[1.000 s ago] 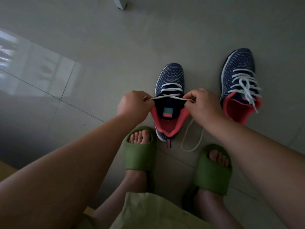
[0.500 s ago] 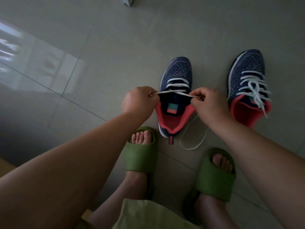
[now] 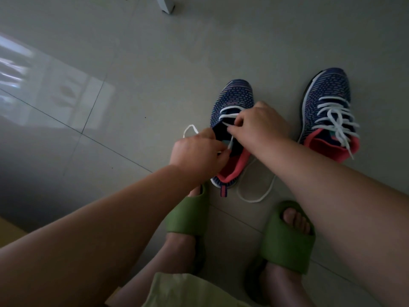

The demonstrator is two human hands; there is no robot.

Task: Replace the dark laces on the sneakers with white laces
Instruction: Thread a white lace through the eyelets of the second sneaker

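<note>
Two navy knit sneakers with coral lining stand on the floor. The left sneaker (image 3: 234, 96) carries a white lace (image 3: 229, 116) through its front eyelets only. My left hand (image 3: 197, 151) pinches one strand of that lace beside the shoe's opening, and a loop of it sticks out past my knuckles. My right hand (image 3: 261, 122) pinches the lace over the tongue, covering the right-side eyelets. The lace's free end (image 3: 256, 196) trails on the floor by the heel. The right sneaker (image 3: 327, 89) is laced in white along its whole length and its ends hang loose.
My feet in green slippers (image 3: 190, 216) (image 3: 285, 242) stand just behind the left sneaker. The floor is grey tile (image 3: 155, 63) with a bright reflection at the left. A white furniture leg (image 3: 166, 4) shows at the top edge.
My hands were pulling the lace taut sideways across the opening. Now my right hand has moved forward over the tongue and my left hand has come in close, leaving a slack loop.
</note>
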